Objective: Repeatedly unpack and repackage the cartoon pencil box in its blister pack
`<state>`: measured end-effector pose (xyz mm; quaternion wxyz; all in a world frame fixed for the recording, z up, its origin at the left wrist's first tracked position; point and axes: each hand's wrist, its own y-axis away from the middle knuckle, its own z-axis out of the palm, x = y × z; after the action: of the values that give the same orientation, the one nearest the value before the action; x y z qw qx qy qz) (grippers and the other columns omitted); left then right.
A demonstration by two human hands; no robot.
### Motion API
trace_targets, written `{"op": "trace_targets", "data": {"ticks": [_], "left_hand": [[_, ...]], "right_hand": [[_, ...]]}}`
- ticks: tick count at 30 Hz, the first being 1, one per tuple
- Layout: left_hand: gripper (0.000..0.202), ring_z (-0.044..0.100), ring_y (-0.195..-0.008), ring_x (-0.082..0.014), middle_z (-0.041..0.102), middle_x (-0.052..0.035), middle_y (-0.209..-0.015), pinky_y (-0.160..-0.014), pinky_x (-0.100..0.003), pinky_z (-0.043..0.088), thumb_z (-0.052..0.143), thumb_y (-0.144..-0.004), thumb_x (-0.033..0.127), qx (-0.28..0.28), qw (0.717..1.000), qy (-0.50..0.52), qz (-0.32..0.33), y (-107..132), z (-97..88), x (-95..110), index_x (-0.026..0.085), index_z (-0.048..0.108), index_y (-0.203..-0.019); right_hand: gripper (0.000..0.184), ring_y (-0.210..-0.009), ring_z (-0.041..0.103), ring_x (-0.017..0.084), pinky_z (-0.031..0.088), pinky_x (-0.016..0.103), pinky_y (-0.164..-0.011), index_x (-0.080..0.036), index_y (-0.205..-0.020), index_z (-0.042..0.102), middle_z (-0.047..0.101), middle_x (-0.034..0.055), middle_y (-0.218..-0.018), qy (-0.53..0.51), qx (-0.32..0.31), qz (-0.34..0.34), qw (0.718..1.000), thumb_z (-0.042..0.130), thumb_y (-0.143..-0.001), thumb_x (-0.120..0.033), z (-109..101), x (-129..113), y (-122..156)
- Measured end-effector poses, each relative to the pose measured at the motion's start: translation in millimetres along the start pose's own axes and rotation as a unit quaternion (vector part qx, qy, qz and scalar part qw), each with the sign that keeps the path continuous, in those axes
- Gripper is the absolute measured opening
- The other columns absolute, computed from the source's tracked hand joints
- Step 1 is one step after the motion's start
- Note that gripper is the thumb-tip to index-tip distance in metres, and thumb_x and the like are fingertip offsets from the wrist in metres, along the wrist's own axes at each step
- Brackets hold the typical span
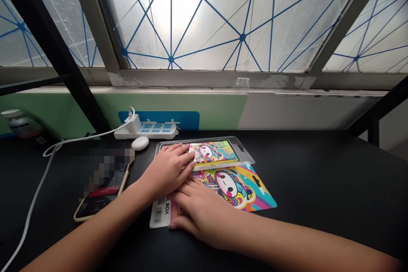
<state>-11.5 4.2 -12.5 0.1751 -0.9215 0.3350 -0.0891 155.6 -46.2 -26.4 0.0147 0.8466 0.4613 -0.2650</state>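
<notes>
My left hand (174, 165) lies flat with its fingers stretched over a colourful card pack (216, 152) with a cartoon character. That pack sits in a clear plastic blister tray (244, 157) with a hang hole at its right end. Just in front, my right hand (200, 210) rests palm down on a bright printed backing card (255, 193), its fingers extended toward my left hand. The backing card shows the same kind of character and a white strip with a barcode at its left. My palms hide parts of the card and the pack.
Left of my hands lies a phone (105, 199) in a pale case, partly blurred. Behind it are a small white earbud case-like object (140, 143), a white power strip (146, 129) with a charger and cable (41, 187), and a bottle (24, 123). Windows stand behind the black desk (318, 182).
</notes>
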Motion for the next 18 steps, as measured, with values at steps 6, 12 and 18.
{"op": "trace_targets", "data": {"ticks": [6, 12, 18], "left_hand": [[0.032, 0.058, -0.126, -0.0330, 0.066, -0.0110, -0.136, -0.103, -0.054, 0.047, 0.052, -0.100, 0.031, -0.001, 0.999, 0.039, -0.012, -1, 1.6, 4, 0.020, 0.069, -0.125], [0.032, 0.058, -0.127, -0.0308, 0.066, -0.0087, -0.136, -0.105, -0.052, 0.046, 0.050, -0.101, 0.031, 0.015, 0.999, 0.047, -0.017, 1, 2.9, 3, 0.023, 0.068, -0.126], [0.031, 0.058, -0.125, -0.0307, 0.065, -0.0089, -0.136, -0.103, -0.051, 0.047, 0.051, -0.099, 0.029, 0.020, 0.999, 0.045, -0.004, 2, 5.0, 2, 0.023, 0.066, -0.126]], "right_hand": [[0.033, -0.106, 0.064, 0.026, 0.048, 0.034, -0.099, -0.013, -0.101, 0.071, 0.073, 0.0115, -0.108, 0.039, 0.014, -0.016, 0.999, 0.071, -0.089, -0.044, 8, 9, -6], [0.023, -0.080, 0.063, 0.019, 0.050, 0.031, -0.079, -0.018, -0.081, 0.068, 0.073, 0.0049, -0.082, 0.113, 0.114, -0.134, 0.978, 0.054, -0.096, -0.027, 4, 9, 0], [0.024, -0.090, 0.063, 0.024, 0.047, 0.036, -0.081, -0.019, -0.094, 0.069, 0.071, 0.0086, -0.092, 0.205, 0.063, 0.092, 0.972, 0.051, -0.098, -0.033, -61, 37, 1]]}}
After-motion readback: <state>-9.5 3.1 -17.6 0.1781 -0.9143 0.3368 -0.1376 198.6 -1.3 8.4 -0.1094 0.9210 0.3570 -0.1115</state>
